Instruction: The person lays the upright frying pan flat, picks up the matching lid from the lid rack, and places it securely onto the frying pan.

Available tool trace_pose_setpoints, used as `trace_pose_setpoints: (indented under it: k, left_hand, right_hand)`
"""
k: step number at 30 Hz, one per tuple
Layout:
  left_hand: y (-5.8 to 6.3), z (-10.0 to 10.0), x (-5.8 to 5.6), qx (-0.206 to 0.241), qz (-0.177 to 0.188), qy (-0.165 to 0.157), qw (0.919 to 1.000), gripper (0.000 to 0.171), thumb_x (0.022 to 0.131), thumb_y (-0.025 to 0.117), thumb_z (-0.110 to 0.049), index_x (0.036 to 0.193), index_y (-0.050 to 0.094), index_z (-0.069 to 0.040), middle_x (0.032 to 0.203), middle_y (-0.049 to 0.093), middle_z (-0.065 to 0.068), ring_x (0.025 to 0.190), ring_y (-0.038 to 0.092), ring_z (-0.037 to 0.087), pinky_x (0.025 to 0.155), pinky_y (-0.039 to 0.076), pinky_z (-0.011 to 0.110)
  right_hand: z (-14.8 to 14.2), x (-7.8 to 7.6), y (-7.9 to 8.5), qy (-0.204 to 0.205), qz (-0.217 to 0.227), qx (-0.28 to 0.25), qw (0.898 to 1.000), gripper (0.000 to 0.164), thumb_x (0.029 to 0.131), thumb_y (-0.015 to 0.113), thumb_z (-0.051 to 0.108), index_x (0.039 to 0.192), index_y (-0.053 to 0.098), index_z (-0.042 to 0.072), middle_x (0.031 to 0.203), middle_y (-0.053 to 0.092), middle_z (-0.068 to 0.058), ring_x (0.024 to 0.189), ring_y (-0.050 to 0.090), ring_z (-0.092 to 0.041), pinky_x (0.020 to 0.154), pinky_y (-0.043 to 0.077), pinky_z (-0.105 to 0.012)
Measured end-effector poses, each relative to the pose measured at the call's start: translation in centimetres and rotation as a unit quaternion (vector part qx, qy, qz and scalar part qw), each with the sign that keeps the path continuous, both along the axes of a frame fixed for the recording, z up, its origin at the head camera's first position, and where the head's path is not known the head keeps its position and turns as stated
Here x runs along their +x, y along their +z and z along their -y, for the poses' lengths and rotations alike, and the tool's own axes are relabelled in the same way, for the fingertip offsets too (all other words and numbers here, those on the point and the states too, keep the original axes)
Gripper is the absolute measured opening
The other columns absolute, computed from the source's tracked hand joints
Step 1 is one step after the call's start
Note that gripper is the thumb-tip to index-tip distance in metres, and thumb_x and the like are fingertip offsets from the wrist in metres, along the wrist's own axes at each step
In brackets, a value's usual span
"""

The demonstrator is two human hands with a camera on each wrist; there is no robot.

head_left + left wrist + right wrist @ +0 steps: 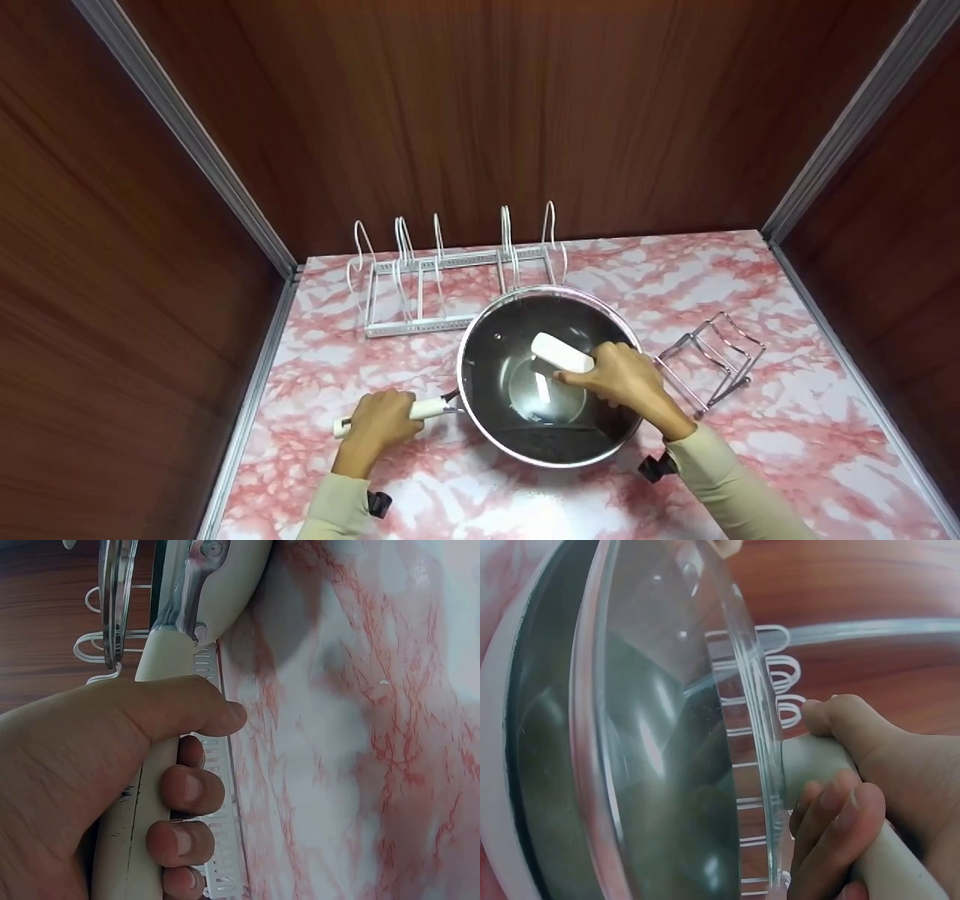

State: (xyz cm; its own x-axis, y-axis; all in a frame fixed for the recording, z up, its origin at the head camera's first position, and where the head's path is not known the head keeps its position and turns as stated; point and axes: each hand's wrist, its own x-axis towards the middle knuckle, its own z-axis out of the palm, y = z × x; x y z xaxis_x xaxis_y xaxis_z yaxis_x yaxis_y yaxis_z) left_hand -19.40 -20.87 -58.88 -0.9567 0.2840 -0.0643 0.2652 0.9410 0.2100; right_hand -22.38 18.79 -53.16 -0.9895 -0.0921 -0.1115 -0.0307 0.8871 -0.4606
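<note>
My left hand (pixel 384 421) grips the cream handle (pixel 429 408) of a pan with a white outside (pixel 238 581) and a dark inside (pixel 540 720). In the left wrist view, the fingers wrap under that handle and the thumb lies across it. Over the pan is a round glass lid (pixel 487 360) with a shiny rim. My right hand (pixel 626 379) holds the lid by its white upright handle (pixel 559 352). The right wrist view shows a gap between the lid's rim and the pan on the near side. In the head view, the lid hides most of the pan.
A white wire rack (pixel 420 325) with several upright loops stands behind the pan, along the back wall. Right of the pan sits a small chrome wire rack (pixel 712 367). Brown wood-look panels (pixel 480 112) enclose the red-and-white marbled table (pixel 330 300) at the back and sides.
</note>
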Motion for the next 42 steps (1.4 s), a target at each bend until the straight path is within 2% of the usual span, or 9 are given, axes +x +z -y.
trace_pose_setpoints:
  k: [16,42]
  left_hand:
    - [-0.2,0.0,-0.2,-0.005,0.000,-0.003,1.0000,0.032,0.078,0.083,-0.026,0.069,0.054,-0.017,0.062,0.050,-0.001,0.056,0.046,0.020,0.052,0.043,0.043]
    - [-0.2,0.0,0.0,0.006,-0.009,-0.001,0.9999,0.030,0.077,0.084,-0.024,0.070,0.056,-0.016,0.062,0.051,-0.001,0.056,0.046,0.020,0.053,0.041,0.042]
  right_hand:
    - [0.3,-0.1,-0.1,-0.002,0.029,-0.015,0.999,0.062,0.072,0.080,0.078,0.060,0.065,0.020,0.045,0.059,0.005,0.036,0.058,-0.011,0.037,0.039,-0.029]
    - [0.1,-0.3,-1.0,0.002,0.031,-0.006,1.000,0.068,0.071,0.077,0.083,0.054,0.063,0.019,0.043,0.058,0.005,0.036,0.058,-0.012,0.043,0.042,-0.032]
